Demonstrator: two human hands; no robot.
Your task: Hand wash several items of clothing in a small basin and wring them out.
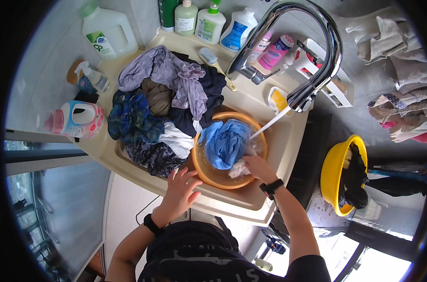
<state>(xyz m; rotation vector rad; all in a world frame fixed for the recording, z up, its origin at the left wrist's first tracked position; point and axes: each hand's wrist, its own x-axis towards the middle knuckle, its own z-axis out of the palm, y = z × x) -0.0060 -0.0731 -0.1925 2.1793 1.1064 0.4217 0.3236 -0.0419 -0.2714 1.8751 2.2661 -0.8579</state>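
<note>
Water runs from the chrome faucet [298, 102] into an orange plastic basin [218, 182] standing in the beige laundry sink [287, 141]. A bunched blue cloth [226, 142] lies in the basin's water. At the basin's near right side, my right hand [257, 168] grips a whitish, wet bundle [239, 169], perhaps a small cloth or foam-covered fabric. My left hand [181, 188] hovers by the sink's front edge, fingers spread and holding nothing. Just beyond it is a black-and-grey patterned garment [153, 157], beside a white cloth [178, 140].
More clothes are heaped left of the basin, including a lavender garment [157, 67] and a dark blue patterned one [134, 114]. A scrub brush [217, 68], soap dish [278, 100] and several bottles [210, 24] line the back ledge. A yellow tub [328, 176] stands right.
</note>
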